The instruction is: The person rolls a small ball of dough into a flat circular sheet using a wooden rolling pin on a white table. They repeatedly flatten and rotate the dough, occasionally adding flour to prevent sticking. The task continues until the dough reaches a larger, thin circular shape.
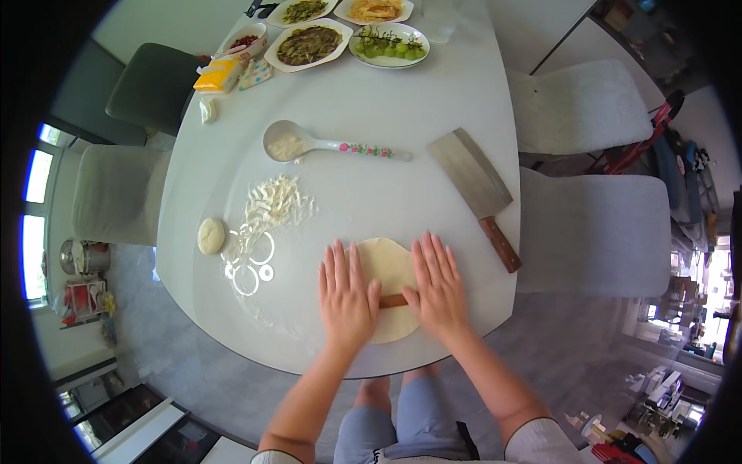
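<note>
A flat round sheet of dough (384,261) lies on the pale table near its front edge. Across it lies a wooden rolling pin (394,300), with only its middle showing. My left hand (348,296) rests palm down over the pin's left part, fingers stretched forward. Over the right part lies my right hand (437,290), also flat with its fingers extended; neither hand's fingers curl round the pin. A ball of dough (211,236) sits at the left beside scattered flour (278,200). Beyond the flour is a ladle (359,149) with flour in its bowl.
A cleaver (472,174) with a wooden handle lies at the right, near the table edge. Plates of food (309,46), a plate of green grapes (389,46), a bowl (246,43) and a yellow tissue pack (217,75) stand at the far end. Chairs (591,232) flank the table.
</note>
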### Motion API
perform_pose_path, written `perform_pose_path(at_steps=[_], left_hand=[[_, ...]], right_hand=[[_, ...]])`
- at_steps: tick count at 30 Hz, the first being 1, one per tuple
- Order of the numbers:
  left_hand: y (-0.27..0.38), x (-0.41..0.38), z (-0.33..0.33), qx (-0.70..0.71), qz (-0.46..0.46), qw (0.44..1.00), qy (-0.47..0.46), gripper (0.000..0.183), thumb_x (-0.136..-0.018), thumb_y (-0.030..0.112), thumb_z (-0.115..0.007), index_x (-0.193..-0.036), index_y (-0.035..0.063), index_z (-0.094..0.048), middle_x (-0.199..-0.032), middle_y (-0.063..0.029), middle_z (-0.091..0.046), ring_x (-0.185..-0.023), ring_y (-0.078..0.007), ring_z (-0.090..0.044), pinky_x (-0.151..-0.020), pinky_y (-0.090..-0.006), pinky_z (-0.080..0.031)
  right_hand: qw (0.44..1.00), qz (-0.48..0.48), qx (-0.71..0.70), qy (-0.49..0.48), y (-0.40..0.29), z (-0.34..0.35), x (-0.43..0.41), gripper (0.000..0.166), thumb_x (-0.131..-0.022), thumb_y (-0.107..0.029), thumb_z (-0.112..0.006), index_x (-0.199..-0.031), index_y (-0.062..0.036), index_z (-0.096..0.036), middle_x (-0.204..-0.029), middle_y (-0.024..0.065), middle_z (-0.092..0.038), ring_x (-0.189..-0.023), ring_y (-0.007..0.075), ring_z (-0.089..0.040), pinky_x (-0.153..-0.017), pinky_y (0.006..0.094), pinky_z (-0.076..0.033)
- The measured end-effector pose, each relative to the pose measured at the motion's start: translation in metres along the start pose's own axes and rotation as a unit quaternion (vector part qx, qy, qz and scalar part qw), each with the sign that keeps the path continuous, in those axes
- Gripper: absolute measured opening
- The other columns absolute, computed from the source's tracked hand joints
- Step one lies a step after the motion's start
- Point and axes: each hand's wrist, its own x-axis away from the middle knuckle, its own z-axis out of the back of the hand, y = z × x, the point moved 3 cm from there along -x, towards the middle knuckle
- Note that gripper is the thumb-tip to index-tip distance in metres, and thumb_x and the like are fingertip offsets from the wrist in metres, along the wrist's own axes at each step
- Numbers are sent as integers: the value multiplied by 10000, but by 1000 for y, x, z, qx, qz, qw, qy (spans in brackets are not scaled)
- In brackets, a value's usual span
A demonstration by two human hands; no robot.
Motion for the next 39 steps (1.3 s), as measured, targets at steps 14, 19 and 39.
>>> perform_pose_path(at_steps=[14,19,39], left_hand=[[-12,7,-11,39,-20,999,15,837,-1035,492,-400,-1596,-114,-270,-1682,-289,-262,-1578,-445,-219,-1282,-565,-145],[-13,130,-23,71,-25,992,-101,896,-1010,571,-363,-1607,-92,-278,-1691,-273,-266,-1582,-438,-226,-1271,-561,-177],[-11,13,-21,-7,-10,1000,-4,778,-1026,430,-405,-1617,-62,-291,-1714,-226,-239,-1598,-398,-197,-1279,-571,-123]], right_hand=[[998,-47,38,26,-7,-3,0,782,-1045,-459,-503,-1594,70,-328,-1655,244,-353,-1548,364,-328,-1272,501,-232],[995,-70,-39,-63,-25,-17,118,826,-1015,-444,-555,-1612,62,-290,-1664,278,-310,-1567,412,-267,-1270,565,-197],[999,-26,-29,-7,-4,-13,-16,697,-1051,-369,-529,-1639,-57,-321,-1690,235,-285,-1565,422,-260,-1275,557,-171]])
